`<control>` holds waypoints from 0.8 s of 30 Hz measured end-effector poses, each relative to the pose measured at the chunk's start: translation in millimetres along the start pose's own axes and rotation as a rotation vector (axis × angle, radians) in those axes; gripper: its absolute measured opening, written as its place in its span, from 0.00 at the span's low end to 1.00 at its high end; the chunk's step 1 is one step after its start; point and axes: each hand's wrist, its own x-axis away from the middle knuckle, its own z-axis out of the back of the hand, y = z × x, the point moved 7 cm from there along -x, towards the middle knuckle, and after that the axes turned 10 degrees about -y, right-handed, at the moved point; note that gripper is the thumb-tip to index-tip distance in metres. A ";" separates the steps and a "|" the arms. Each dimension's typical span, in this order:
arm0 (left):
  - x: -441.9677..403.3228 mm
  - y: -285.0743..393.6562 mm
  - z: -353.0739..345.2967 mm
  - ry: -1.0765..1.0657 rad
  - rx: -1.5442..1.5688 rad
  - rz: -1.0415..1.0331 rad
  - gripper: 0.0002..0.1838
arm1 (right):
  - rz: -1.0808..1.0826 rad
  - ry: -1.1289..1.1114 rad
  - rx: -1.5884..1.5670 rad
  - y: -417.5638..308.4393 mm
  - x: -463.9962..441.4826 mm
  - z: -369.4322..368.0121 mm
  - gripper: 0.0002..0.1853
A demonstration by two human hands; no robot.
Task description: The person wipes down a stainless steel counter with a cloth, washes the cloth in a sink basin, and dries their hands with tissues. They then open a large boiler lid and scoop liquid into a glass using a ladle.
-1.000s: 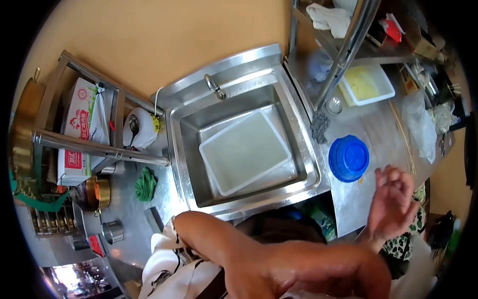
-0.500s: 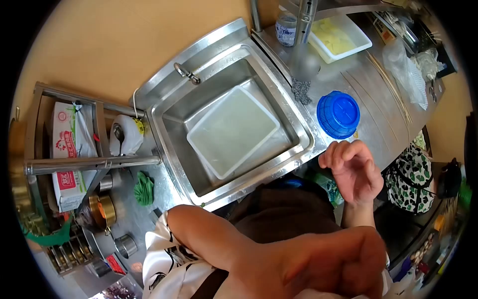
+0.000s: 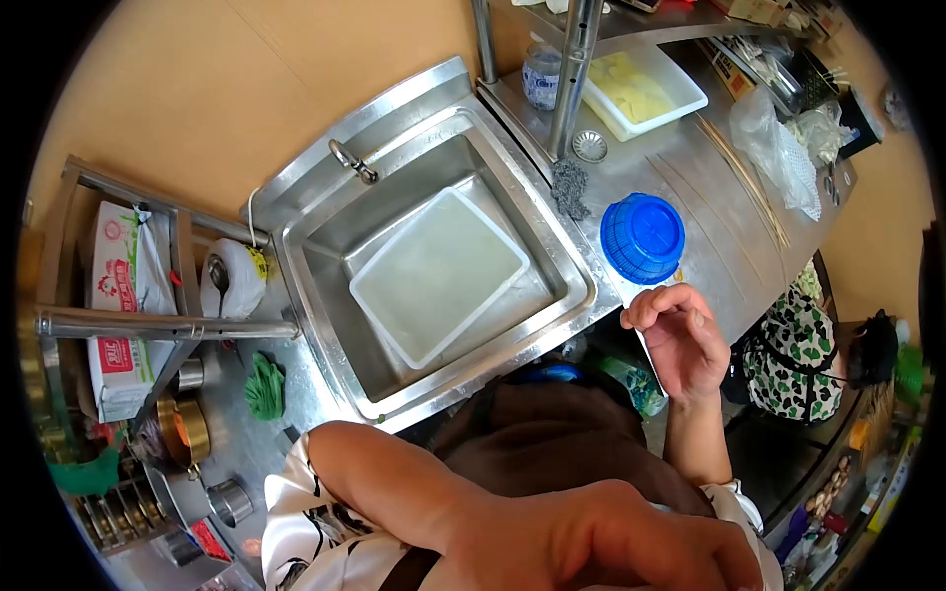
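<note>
My right hand [image 3: 685, 345] is raised just in front of the counter edge, below the blue plastic basket [image 3: 645, 236]. Its fingers are loosely curled and apart, with nothing visible in them. My left hand [image 3: 601, 537] reaches across my body, close to the camera at the bottom. Its fingers are bent and partly cut off by the frame, so what they touch is hidden. Ahead is the steel sink [image 3: 325, 266], where a white rectangular tub [image 3: 434, 286] lies tilted. The faucet [image 3: 353, 161] sits at the sink's back.
On the right counter are a steel scrubber [image 3: 570, 187], a drain strainer [image 3: 589, 146], a white container [image 3: 680, 101] with pale yellow pieces, thin sticks [image 3: 744, 172] and plastic bags [image 3: 774, 148]. A green cloth [image 3: 263, 387] lies left of the sink. A metal rack post [image 3: 574, 79] rises behind.
The view has shifted, so the sink and counter appear further left and slightly lower. My left hand has dropped lower in the frame. The drain strainer now shows clearly behind the scrubber.
</note>
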 end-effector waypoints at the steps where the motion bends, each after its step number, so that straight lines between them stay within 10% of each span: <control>1: 0.6 -0.4 1.1 0.000 -0.029 -0.003 0.29 | -0.016 0.008 0.012 1.9 1.0 1.8 0.18; 24: 16.4 3.4 2.6 0.178 -0.015 0.161 0.14 | -0.069 0.132 0.038 34.2 38.5 19.1 0.16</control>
